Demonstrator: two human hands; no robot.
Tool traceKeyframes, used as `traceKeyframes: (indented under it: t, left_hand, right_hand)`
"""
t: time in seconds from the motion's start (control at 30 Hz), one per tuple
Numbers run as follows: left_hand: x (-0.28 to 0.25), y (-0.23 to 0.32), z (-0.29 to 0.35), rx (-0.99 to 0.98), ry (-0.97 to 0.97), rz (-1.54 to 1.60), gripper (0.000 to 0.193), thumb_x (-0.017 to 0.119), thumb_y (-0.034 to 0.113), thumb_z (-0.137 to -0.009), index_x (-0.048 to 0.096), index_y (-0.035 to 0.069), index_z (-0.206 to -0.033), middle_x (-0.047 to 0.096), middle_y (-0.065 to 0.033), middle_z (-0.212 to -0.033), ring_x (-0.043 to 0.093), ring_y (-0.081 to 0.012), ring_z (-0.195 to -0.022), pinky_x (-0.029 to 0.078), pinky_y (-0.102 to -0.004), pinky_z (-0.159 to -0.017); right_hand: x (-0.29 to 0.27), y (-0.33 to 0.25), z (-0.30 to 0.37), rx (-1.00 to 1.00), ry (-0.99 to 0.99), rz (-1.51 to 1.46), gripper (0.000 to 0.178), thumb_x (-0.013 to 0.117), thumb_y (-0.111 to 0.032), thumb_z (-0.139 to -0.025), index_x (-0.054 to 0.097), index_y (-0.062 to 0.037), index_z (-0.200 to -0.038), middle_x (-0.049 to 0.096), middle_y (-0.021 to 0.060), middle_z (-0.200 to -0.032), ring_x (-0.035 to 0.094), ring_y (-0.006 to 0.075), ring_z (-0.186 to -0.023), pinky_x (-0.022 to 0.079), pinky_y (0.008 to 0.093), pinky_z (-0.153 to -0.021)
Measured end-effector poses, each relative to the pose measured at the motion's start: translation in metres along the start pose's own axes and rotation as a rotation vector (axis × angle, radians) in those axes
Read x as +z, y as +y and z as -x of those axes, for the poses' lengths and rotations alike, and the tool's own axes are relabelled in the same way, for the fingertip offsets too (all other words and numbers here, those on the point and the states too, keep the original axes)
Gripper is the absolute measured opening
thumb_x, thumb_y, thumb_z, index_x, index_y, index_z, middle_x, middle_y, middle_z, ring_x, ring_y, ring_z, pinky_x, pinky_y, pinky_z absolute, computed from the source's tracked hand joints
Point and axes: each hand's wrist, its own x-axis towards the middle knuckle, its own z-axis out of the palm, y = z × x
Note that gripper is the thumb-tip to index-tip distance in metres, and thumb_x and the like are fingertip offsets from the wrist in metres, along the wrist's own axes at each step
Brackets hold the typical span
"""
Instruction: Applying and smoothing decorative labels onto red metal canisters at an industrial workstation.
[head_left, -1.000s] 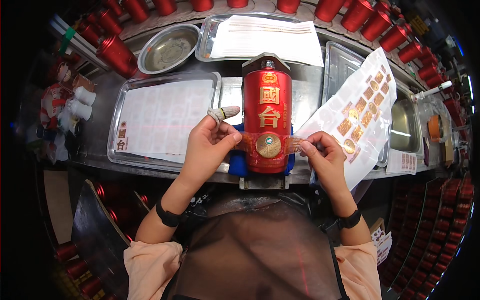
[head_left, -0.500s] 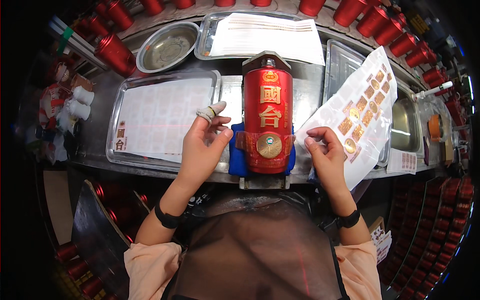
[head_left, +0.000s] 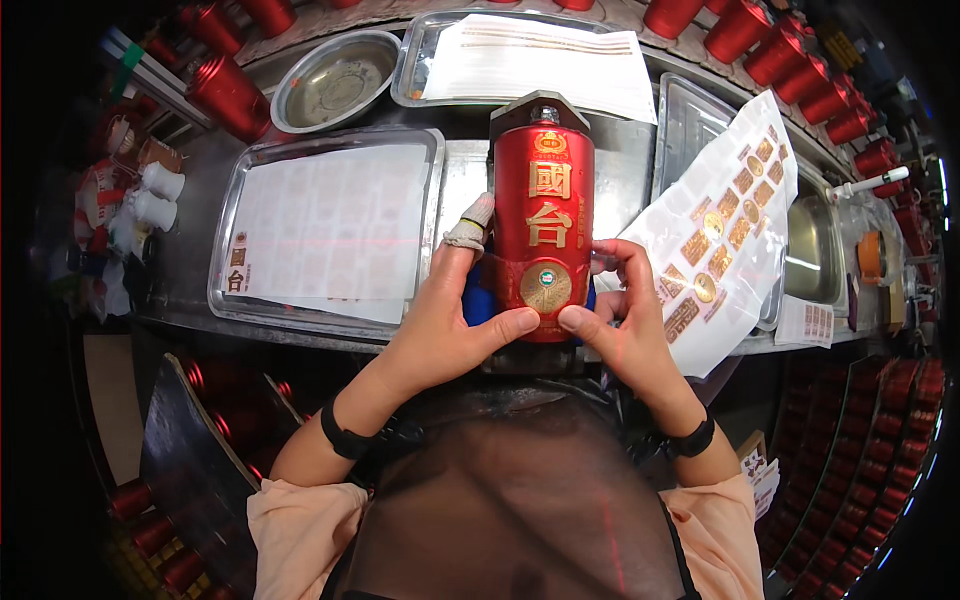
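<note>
A red bottle [head_left: 540,200] with gold raised lettering lies on a stand over a blue cloth [head_left: 482,290], its neck end away from me. Near its base a round gold decal [head_left: 546,288] sits on a clear film. My left hand [head_left: 462,305] grips the bottle's left side, thumb on the lower edge of the film. One of its fingers wears a pale cloth wrap [head_left: 470,225]. From the other side my right hand [head_left: 628,305] holds the bottle, its thumb close to the left one and its fingers bent along the right side.
To the left is a metal tray [head_left: 222,200] with a white sheet in it. A round metal basin [head_left: 285,115] and a tray of papers [head_left: 410,80] stand behind. At right a decal sheet [head_left: 690,260] overhangs the bench edge near a sink [head_left: 815,250]. Red bottles [head_left: 228,100] ring the bench.
Both hands have closed in on the bottle from either side, thumbs now at its lower front. The film's loose side ends now lie against the bottle.
</note>
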Motion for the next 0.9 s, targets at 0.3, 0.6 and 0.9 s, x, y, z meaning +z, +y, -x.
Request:
traceKeyframes:
  t: [0.3, 0.6, 0.9]
  left_hand:
    - [0.006, 0.008, -0.007, -0.055, 0.075, 0.285, 0.082, 0.07, 0.018, -0.093, 0.021, -0.005, -0.154, 0.035, -0.0222, -0.153, 0.032, -0.029, -0.145, 0.025, -0.0386, -0.118]
    - [0.006, 0.007, -0.008, -0.083, 0.081, 0.367, 0.079, 0.068, 0.017, -0.094, 0.021, -0.005, -0.154, 0.035, -0.0209, -0.154, 0.032, -0.0293, -0.145, 0.026, -0.0388, -0.118]
    - [0.007, 0.007, -0.009, -0.064, 0.068, 0.338, 0.085, 0.071, 0.019, -0.092, 0.018, -0.005, -0.155, 0.034, -0.0202, -0.154, 0.032, -0.0288, -0.145, 0.028, -0.0377, -0.118]
  right_hand:
    - [0.009, 0.001, -0.012, 0.004, 0.089, -0.061, 0.056, 0.079, -0.023, -0.086, 0.045, -0.0022, -0.125, 0.053, 0.0045, -0.105, 0.041, -0.0006, -0.059, 0.035, 0.0164, -0.051]
    - [0.013, -0.001, -0.015, 0.005, 0.132, -0.04, 0.056, 0.08, -0.026, -0.086, 0.045, -0.001, -0.121, 0.054, 0.0064, -0.104, 0.042, 0.0003, -0.059, 0.035, 0.0171, -0.052]
    - [0.012, -0.008, -0.012, -0.008, 0.107, -0.004, 0.059, 0.081, -0.03, -0.085, 0.044, -0.0007, -0.121, 0.051, 0.0056, -0.105, 0.04, 0.0001, -0.061, 0.034, 0.0169, -0.052]
